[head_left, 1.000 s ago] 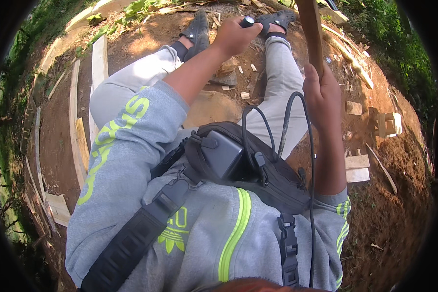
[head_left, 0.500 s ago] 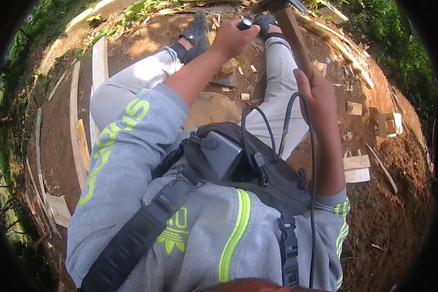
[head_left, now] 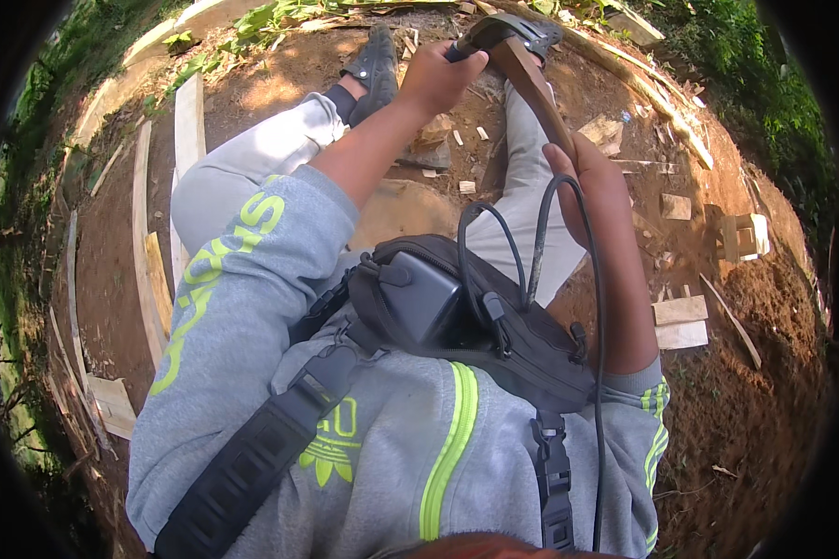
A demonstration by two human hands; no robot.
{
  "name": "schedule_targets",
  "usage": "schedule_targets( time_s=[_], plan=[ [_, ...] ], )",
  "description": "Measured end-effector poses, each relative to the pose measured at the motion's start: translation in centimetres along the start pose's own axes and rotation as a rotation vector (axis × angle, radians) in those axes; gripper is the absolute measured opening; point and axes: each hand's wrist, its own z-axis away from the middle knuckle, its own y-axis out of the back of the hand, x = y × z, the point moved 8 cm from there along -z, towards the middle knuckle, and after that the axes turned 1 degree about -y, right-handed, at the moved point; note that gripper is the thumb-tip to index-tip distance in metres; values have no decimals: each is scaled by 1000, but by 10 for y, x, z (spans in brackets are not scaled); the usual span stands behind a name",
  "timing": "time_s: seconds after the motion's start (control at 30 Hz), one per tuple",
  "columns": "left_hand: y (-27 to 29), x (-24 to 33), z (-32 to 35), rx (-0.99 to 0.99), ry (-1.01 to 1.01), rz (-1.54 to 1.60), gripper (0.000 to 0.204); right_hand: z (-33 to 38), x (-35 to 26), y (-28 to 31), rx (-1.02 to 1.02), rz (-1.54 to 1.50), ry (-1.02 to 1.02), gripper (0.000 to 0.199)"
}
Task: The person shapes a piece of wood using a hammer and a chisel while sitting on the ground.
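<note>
Wooden handle (head_left: pixel 536 88) is clamped in the right hand (head_left: pixel 592 182), fingers wrapped tight round its near end, and it slants up and left to the dark tool head (head_left: pixel 494 33) at the far end. The left hand (head_left: pixel 438 76) is closed just beside that head, above a stone (head_left: pixel 429 140) on the dirt between the legs. Planks (head_left: pixel 188 121) lie off left, wood blocks (head_left: pixel 680 321) on the right.

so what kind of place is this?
Probably an outdoor woodworking spot: bare dirt ground, wooden planks and offcut blocks strewn about, greenery at the edges.
</note>
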Motion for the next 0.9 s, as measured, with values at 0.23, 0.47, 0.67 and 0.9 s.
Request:
schedule_targets(
  time_s=[0.23,0.47,0.67,0.9],
  plan=[
    [2,0,2,27,-58,0,32,4,-13,4,45,-102,5,40],
    [5,-11,-3,0,-41,107,31,2,-14,3,27,-61,9,41],
    [4,-9,-2,-25,-10,123,31,1,-8,-12,20,58,-17,37],
    [3,-7,0,-49,-33,44,35,2,-13,3,38,-85,-28,39]
  ],
)
